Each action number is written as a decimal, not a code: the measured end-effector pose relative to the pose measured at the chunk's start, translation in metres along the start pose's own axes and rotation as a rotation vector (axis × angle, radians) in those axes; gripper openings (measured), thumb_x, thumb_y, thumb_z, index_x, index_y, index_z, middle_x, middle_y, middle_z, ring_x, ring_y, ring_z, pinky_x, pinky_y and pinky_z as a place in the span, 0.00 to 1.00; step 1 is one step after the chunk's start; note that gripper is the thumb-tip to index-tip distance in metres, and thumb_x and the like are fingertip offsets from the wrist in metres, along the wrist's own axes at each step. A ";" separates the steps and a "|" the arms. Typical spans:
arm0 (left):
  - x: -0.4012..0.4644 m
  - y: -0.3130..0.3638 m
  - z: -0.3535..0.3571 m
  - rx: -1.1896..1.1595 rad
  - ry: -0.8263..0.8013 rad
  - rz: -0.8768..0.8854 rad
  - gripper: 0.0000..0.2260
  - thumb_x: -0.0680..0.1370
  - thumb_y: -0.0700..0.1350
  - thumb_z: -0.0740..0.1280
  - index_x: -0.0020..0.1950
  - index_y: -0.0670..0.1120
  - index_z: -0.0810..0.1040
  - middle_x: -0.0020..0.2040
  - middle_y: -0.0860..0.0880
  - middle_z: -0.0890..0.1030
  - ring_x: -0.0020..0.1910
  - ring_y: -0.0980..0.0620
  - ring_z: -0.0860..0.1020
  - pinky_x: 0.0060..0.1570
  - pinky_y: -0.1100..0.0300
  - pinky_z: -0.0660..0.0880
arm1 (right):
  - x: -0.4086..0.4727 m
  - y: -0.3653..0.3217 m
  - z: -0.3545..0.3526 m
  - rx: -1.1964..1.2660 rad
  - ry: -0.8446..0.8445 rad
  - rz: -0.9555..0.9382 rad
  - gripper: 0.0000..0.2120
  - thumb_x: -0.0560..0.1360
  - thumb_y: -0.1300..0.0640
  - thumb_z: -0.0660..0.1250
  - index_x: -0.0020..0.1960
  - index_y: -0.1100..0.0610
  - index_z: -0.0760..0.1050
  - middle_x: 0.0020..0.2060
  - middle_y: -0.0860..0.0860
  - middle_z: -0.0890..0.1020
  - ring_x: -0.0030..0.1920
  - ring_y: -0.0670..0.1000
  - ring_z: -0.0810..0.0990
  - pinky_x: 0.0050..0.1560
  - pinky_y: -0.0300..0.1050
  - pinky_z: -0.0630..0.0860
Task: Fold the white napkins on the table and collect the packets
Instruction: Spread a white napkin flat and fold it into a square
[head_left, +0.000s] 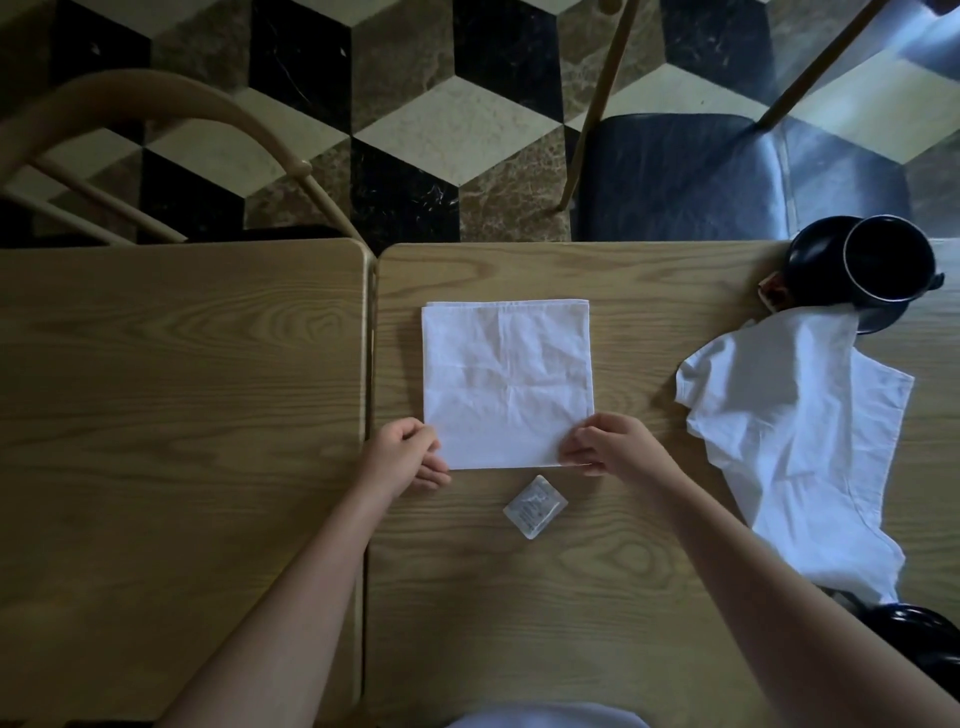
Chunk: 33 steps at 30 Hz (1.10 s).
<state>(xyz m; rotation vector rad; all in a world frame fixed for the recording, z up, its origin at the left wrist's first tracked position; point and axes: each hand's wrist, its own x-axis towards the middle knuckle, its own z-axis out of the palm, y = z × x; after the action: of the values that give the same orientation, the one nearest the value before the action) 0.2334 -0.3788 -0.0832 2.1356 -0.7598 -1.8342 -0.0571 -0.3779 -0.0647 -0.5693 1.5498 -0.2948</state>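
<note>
The person sat at two wooden tables pushed together; the work was on the right table (649, 597), w/ the left table (182, 415) just beside it. A folded napkin (506, 382), white and nearly square, lay flat near the middle of the right table, its layered edges showing at the far side. The left hand (402, 457) was at the near left corner of this napkin, fingers curled, and it pinched the corner. The right hand (610, 447) was at the near right corner, also w/ fingers curled, pinching the edge between thumb and fingertips.

Just below the napkin's near edge, between the two forearms, lay one small packet (535, 506), pale w/ printed text too small to read, turned approx. like a diamond. It did not touch the napkin.

To the right, a second napkin (795, 447) lay crumpled and unfolded, well apart from the hands. Its far end reached up to a dark cup (885, 257) standing on a dark saucer (815, 260) at the far right corner. Beyond the tables were a black chair seat (701, 176) and a floor of cube-pattern tiles (441, 130).
</note>
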 end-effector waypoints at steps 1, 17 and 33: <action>-0.001 0.001 0.001 -0.002 0.006 0.001 0.10 0.73 0.49 0.64 0.42 0.42 0.77 0.35 0.39 0.85 0.35 0.40 0.86 0.33 0.54 0.81 | -0.001 -0.001 0.002 0.003 0.010 -0.002 0.09 0.80 0.65 0.60 0.53 0.68 0.77 0.47 0.60 0.87 0.43 0.53 0.88 0.37 0.42 0.78; -0.047 0.008 0.018 -0.210 0.176 -0.050 0.09 0.77 0.41 0.70 0.37 0.43 0.75 0.31 0.47 0.73 0.27 0.53 0.69 0.24 0.63 0.65 | -0.034 -0.007 0.012 -0.181 0.236 0.042 0.11 0.74 0.54 0.71 0.42 0.63 0.81 0.30 0.52 0.78 0.28 0.48 0.75 0.28 0.39 0.69; -0.124 -0.092 0.030 -0.296 0.060 -0.112 0.06 0.78 0.42 0.68 0.45 0.40 0.79 0.30 0.45 0.82 0.27 0.50 0.78 0.25 0.60 0.71 | -0.123 0.083 0.005 0.089 0.134 -0.007 0.10 0.73 0.60 0.73 0.35 0.55 0.74 0.26 0.53 0.74 0.24 0.49 0.69 0.25 0.40 0.61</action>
<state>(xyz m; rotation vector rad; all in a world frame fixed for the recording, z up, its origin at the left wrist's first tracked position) 0.2153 -0.2326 -0.0288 2.0636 -0.3356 -1.7969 -0.0692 -0.2434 -0.0028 -0.4929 1.6554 -0.4126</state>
